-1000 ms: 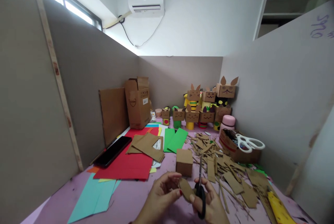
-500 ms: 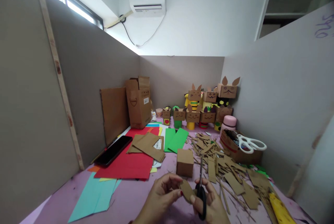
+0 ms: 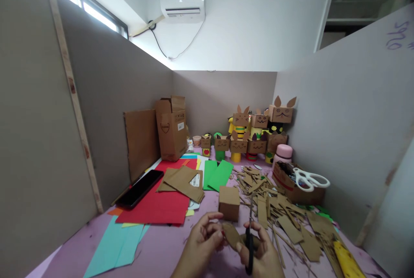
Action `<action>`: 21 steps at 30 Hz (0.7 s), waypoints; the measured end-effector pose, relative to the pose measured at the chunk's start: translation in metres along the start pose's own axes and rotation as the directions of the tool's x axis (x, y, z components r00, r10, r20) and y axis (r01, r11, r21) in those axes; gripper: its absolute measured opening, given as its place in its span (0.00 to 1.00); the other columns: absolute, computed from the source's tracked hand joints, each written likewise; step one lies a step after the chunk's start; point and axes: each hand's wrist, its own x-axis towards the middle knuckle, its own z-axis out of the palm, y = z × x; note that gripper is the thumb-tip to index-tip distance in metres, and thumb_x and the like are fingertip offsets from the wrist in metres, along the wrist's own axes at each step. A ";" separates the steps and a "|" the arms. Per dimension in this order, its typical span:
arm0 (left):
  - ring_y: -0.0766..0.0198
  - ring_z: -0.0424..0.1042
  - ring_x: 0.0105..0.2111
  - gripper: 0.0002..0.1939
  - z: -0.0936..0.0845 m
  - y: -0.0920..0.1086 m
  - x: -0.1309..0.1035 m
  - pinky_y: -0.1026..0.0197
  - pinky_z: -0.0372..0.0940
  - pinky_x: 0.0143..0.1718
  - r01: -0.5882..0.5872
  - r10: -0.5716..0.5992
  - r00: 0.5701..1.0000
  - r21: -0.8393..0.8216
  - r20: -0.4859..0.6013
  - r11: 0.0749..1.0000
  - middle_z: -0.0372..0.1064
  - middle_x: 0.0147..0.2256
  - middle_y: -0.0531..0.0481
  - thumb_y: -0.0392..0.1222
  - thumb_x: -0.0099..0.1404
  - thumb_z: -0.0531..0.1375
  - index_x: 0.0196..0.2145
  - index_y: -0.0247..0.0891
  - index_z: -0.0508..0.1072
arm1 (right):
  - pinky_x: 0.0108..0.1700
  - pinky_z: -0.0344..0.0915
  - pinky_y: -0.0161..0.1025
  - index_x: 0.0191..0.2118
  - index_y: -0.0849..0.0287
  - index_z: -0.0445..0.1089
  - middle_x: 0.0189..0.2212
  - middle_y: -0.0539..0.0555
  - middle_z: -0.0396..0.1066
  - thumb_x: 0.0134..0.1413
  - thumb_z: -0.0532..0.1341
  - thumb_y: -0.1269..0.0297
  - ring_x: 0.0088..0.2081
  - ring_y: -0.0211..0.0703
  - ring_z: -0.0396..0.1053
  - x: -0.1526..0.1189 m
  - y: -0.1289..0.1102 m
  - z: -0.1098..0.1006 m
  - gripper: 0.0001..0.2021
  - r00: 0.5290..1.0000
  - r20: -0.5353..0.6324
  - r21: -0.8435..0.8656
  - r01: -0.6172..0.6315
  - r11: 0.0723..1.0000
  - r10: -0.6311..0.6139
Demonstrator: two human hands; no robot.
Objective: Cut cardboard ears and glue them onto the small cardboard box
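Note:
A small leaf-shaped piece of brown cardboard (image 3: 231,235) is between my two hands in the head view. My left hand (image 3: 202,243) pinches its left end with thumb and curled fingers. My right hand (image 3: 263,250) is closed around black-handled scissors (image 3: 249,243), blades pointing up and away from me. Its thumb also presses on the right end of the cardboard, where a second bit of cardboard partly shows behind the scissors. Just beyond my hands stands a small closed cardboard box (image 3: 229,202).
Cardboard scraps (image 3: 278,209) cover the right side, near a box of tools with white scissors (image 3: 310,179). Left are red paper (image 3: 155,209), a phone (image 3: 140,188) and blue paper (image 3: 113,243). Cardboard animal figures (image 3: 239,145) and a tall box (image 3: 171,129) stand at the back.
The cardboard piece has turned slightly in my hands. My left fingers have shifted a little along its edge, and the scissors are a bit more upright.

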 end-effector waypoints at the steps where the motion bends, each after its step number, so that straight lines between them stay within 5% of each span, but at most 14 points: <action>1: 0.68 0.66 0.21 0.25 0.001 0.000 0.000 0.66 0.55 0.22 0.033 -0.032 0.998 0.012 -0.053 0.999 0.69 0.21 0.55 0.53 0.43 0.70 0.35 0.36 0.72 | 0.23 0.64 0.32 0.36 0.56 0.65 0.16 0.45 0.70 0.28 0.73 0.61 0.18 0.38 0.67 -0.001 0.002 0.000 0.24 0.998 -0.043 -0.063 0.046 0.997 -0.049; 6: 0.69 0.66 0.21 0.26 0.005 -0.005 0.001 0.68 0.54 0.21 0.158 -0.154 0.972 0.008 -0.180 0.987 0.70 0.20 0.51 0.58 0.40 0.69 0.27 0.31 0.74 | 0.28 0.68 0.34 0.37 0.58 0.70 0.21 0.51 0.74 0.36 0.68 0.58 0.26 0.47 0.74 -0.005 0.014 -0.006 0.19 0.956 -0.110 -0.407 0.207 0.890 -0.272; 13: 0.72 0.62 0.17 0.23 0.002 -0.021 0.006 0.69 0.52 0.21 0.116 -0.130 0.967 -0.078 -0.219 0.990 0.67 0.15 0.55 0.55 0.38 0.71 0.21 0.32 0.73 | 0.28 0.69 0.36 0.38 0.58 0.72 0.24 0.54 0.79 0.41 0.62 0.60 0.25 0.49 0.76 -0.006 0.021 -0.011 0.15 0.925 -0.041 -0.606 0.277 0.745 -0.377; 21: 0.72 0.62 0.17 0.23 0.002 -0.019 0.005 0.69 0.53 0.21 0.135 -0.155 0.959 -0.097 -0.238 0.986 0.67 0.15 0.55 0.56 0.36 0.71 0.20 0.33 0.71 | 0.26 0.67 0.35 0.37 0.56 0.70 0.18 0.49 0.73 0.32 0.70 0.60 0.22 0.46 0.71 -0.003 0.018 -0.004 0.21 0.977 -0.073 -0.339 0.165 0.926 -0.200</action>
